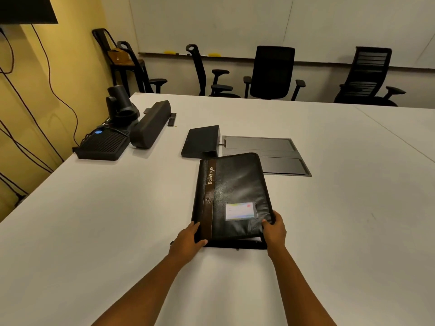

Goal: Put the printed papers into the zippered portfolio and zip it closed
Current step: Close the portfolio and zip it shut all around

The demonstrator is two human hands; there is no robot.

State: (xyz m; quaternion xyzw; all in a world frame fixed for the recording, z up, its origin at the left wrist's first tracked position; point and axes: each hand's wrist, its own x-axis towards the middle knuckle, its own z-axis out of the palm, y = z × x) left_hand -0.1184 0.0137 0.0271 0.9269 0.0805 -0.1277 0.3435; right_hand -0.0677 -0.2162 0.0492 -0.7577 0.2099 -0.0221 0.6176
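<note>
A wide white surface (329, 220) fills most of the view, and a long whiteboard (235, 24) runs along the far wall. A row of black office chairs (273, 71) stands between the surface and that wall. The black portfolio (233, 191) lies on the surface in front of the person, its far end overlapping the corner of a grey metal hatch (270, 151) set into the surface. A brown strip (209, 201) with the word "Portfolio" runs down its cover near the spine. To the far left sit a black box with a blue light (103, 143), a long dark speaker bar (150, 124) and a small camera (118, 102), while a sloped black console (202, 142) stands just beyond the portfolio. The left hand (188, 238) grips the near left corner of the portfolio, fingers curled around the spine edge. The right hand (274, 230) grips the near right corner, fingers curled over the cover. A clear card window (240, 211) sits on the cover between the hands. The cover is slightly raised at the near edge, and a thin white edge of the papers (255, 238) shows beneath it beside the right hand.
</note>
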